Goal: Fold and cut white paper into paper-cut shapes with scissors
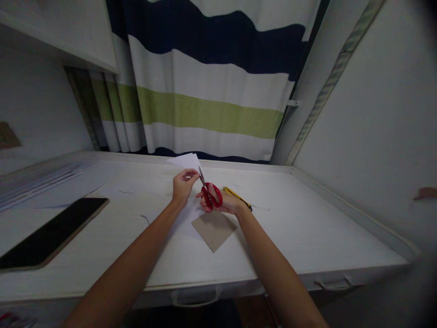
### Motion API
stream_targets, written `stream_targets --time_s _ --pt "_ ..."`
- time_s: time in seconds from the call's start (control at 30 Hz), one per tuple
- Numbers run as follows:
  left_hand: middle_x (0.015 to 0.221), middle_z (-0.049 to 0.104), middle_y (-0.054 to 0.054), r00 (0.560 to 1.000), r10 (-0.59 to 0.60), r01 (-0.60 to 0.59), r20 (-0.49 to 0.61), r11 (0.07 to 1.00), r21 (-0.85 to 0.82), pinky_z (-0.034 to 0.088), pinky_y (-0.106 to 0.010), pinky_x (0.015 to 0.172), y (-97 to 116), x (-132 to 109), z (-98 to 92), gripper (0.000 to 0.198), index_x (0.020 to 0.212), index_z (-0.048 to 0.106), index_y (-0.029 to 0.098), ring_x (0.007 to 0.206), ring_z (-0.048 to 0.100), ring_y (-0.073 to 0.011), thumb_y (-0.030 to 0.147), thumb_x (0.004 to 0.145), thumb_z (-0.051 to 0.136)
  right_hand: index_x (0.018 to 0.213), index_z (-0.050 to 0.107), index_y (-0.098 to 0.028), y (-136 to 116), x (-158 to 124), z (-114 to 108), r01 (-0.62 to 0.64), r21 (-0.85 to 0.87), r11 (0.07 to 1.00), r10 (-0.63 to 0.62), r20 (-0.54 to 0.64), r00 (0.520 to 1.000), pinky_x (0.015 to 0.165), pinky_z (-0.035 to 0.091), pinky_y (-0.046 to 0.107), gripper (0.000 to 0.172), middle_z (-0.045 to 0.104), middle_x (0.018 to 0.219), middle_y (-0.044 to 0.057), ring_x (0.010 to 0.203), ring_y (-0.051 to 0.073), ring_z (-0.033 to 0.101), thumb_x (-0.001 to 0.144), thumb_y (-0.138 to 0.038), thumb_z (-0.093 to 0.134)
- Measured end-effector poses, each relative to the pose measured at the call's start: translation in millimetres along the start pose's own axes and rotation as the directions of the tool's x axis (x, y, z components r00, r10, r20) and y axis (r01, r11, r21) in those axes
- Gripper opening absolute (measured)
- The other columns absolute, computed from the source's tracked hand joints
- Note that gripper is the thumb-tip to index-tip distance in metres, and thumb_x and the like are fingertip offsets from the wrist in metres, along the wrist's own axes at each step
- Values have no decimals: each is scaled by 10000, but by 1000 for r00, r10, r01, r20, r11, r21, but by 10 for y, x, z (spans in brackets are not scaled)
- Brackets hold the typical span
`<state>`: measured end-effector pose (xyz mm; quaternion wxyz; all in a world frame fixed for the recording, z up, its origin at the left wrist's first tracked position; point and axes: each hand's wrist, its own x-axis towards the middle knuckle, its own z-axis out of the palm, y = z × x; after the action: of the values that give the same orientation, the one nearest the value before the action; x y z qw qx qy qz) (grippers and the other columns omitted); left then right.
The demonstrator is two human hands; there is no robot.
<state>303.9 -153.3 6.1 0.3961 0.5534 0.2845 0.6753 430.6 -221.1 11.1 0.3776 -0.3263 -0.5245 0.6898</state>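
Note:
My left hand pinches a white sheet of paper, which is held up above the desk and points away from me. In my right hand is a pair of scissors with red handles, its blades angled up against the paper's right edge. Whether the blades are fully closed is hard to make out. Below the scissors a square of grey-brown cardboard lies flat on the desk. A yellow utility knife rests just beyond my right wrist, partly hidden by it.
On the white desk, a large dark phone or tablet lies at the left. Behind it are stacked white sheets. Thin paper scraps are scattered about. A striped curtain hangs at the back; a wall bounds the right.

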Motion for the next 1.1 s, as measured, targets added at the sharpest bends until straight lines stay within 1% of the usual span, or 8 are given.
stream_targets --time_s 0.27,0.47,0.83,1.1 --pt "661 560 0 1000 17 -16 5 999 -45 366 -207 539 13 22 7 107 636 579 144 621 494 -103 194 567 644 912 516 -84 16 7 -52 35 -19 999 -34 24 999 499 350 221 563 515 624 15 510 84 480 715 -600 405" --pt "681 558 -8 1000 7 -6 7 997 -82 356 -202 509 -12 42 -1 133 657 576 146 616 494 -101 210 567 649 936 518 -82 -5 -14 -33 46 -40 998 -45 39 998 486 331 214 587 499 597 1 496 78 458 696 -608 421" --pt "702 576 -9 999 -20 25 48 994 -103 348 -200 497 -24 34 5 158 691 595 148 607 498 -94 218 565 658 927 515 -87 38 21 -77 43 -22 999 -43 37 998 503 346 215 567 507 627 11 514 77 462 700 -599 429" --pt "673 577 -5 999 -34 36 22 996 -78 365 -215 517 -18 22 18 163 674 593 151 589 502 -101 232 552 666 937 510 -85 24 18 -43 39 -29 999 -38 19 999 486 331 215 570 494 605 6 505 79 452 718 -599 398"
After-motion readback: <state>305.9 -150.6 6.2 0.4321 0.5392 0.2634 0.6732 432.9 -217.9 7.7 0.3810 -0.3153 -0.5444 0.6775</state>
